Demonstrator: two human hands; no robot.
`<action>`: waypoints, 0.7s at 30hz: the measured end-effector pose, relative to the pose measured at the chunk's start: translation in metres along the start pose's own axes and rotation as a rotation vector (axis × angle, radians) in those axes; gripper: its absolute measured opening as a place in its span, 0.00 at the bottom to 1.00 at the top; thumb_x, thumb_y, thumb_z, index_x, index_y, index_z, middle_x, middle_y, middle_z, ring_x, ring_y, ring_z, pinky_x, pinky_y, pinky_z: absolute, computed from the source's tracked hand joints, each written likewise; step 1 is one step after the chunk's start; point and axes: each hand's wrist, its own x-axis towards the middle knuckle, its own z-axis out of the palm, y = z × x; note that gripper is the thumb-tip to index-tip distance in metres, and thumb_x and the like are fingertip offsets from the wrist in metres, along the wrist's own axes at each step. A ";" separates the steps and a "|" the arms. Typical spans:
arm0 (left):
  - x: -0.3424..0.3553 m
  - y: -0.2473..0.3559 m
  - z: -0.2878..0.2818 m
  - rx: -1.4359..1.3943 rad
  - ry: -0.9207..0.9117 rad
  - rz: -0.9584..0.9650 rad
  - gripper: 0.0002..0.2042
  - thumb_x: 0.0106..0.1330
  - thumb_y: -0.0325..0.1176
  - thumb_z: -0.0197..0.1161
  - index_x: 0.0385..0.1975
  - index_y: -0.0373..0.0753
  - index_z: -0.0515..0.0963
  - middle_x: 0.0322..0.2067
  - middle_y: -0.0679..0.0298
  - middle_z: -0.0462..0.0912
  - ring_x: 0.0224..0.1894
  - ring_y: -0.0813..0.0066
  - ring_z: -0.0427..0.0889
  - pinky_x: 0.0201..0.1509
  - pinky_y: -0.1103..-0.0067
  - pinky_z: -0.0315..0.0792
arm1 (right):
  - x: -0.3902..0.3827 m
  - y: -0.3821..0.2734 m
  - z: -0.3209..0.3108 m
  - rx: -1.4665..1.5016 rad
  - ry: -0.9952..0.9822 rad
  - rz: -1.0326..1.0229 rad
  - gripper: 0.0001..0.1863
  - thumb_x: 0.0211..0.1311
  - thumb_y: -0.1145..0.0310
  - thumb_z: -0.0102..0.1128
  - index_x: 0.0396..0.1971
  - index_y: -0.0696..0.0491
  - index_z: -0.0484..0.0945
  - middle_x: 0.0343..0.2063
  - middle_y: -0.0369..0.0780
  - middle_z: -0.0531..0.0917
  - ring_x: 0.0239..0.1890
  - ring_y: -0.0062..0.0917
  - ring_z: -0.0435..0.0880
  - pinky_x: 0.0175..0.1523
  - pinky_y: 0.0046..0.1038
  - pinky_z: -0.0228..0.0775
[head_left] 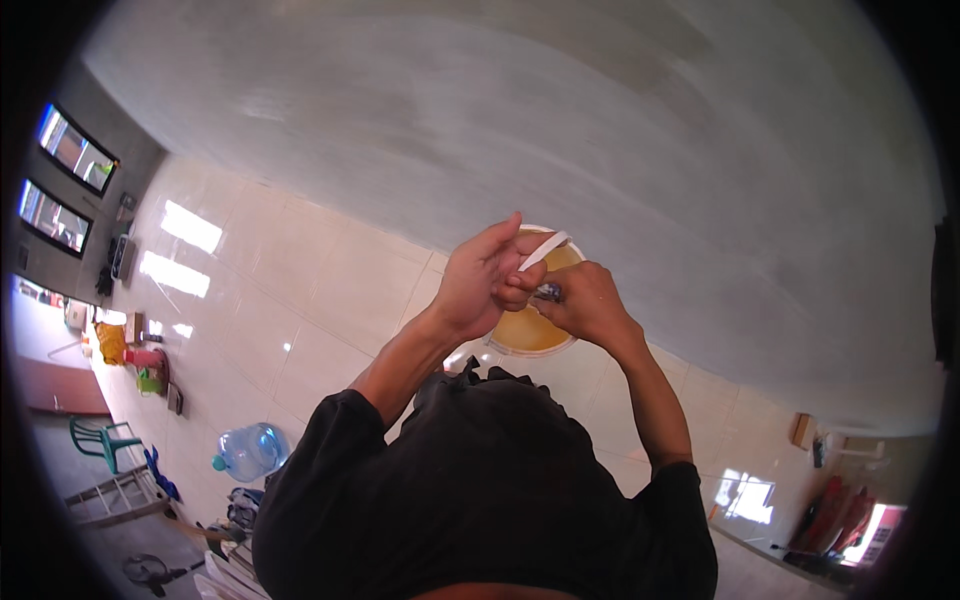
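Observation:
My left hand is closed, with the fingers curled round a narrow white strip that slants up to the right; its kind is unclear. My right hand is close beside it, fingers bent in a grip around a small shiny dark piece, mostly covered by the fingers. The two hands almost meet. Below them is a round bucket with a pale rim and a yellowish-brown inside. Both hands hide its middle.
A grey wall rises just past the bucket. Glossy beige floor tiles spread to the left, where a blue water jug lies. Farther left are a green chair and a ladder. A small brown box is at the right.

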 end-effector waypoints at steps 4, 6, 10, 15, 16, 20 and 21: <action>-0.003 -0.005 0.000 0.035 -0.016 -0.025 0.34 0.79 0.55 0.36 0.63 0.26 0.69 0.22 0.74 0.59 0.20 0.88 0.49 0.23 0.88 0.45 | 0.012 0.014 0.028 -0.016 -0.040 -0.058 0.05 0.50 0.69 0.68 0.24 0.55 0.85 0.21 0.45 0.84 0.30 0.42 0.85 0.38 0.41 0.76; -0.006 -0.006 0.003 0.024 -0.021 -0.036 0.35 0.79 0.55 0.35 0.65 0.25 0.67 0.21 0.74 0.58 0.20 0.88 0.49 0.23 0.87 0.45 | 0.014 0.017 0.037 -0.025 -0.090 -0.063 0.06 0.51 0.69 0.68 0.24 0.56 0.84 0.21 0.45 0.83 0.30 0.42 0.85 0.38 0.41 0.75; -0.001 -0.014 0.014 0.078 -0.001 -0.027 0.37 0.78 0.56 0.34 0.68 0.24 0.63 0.20 0.74 0.57 0.19 0.87 0.48 0.24 0.86 0.46 | -0.001 0.031 0.044 0.012 0.031 -0.124 0.06 0.51 0.69 0.68 0.22 0.56 0.84 0.20 0.46 0.82 0.30 0.43 0.84 0.38 0.42 0.75; 0.002 -0.015 0.020 0.105 0.031 -0.042 0.40 0.76 0.59 0.35 0.69 0.21 0.59 0.20 0.74 0.56 0.17 0.86 0.50 0.23 0.86 0.47 | -0.030 0.019 0.001 0.086 0.155 -0.068 0.06 0.49 0.68 0.69 0.24 0.53 0.85 0.19 0.46 0.82 0.28 0.43 0.83 0.36 0.41 0.74; 0.003 -0.015 0.021 0.102 0.024 -0.047 0.40 0.76 0.59 0.35 0.69 0.21 0.59 0.20 0.74 0.56 0.17 0.86 0.50 0.23 0.87 0.47 | -0.034 0.020 -0.001 0.095 0.192 -0.074 0.06 0.49 0.68 0.69 0.24 0.53 0.85 0.19 0.45 0.82 0.27 0.43 0.83 0.35 0.41 0.74; 0.007 -0.018 0.024 0.106 -0.002 -0.057 0.41 0.76 0.60 0.34 0.69 0.20 0.58 0.20 0.74 0.56 0.17 0.86 0.50 0.22 0.87 0.47 | -0.042 0.023 -0.004 0.100 0.260 -0.068 0.05 0.50 0.68 0.68 0.24 0.53 0.84 0.18 0.44 0.81 0.27 0.43 0.82 0.34 0.41 0.73; 0.006 -0.017 0.024 0.110 0.007 -0.062 0.41 0.76 0.60 0.35 0.69 0.20 0.58 0.20 0.74 0.56 0.17 0.86 0.50 0.22 0.87 0.47 | -0.043 0.023 -0.004 0.095 0.258 -0.059 0.05 0.51 0.68 0.68 0.24 0.53 0.84 0.18 0.44 0.81 0.27 0.43 0.82 0.34 0.41 0.73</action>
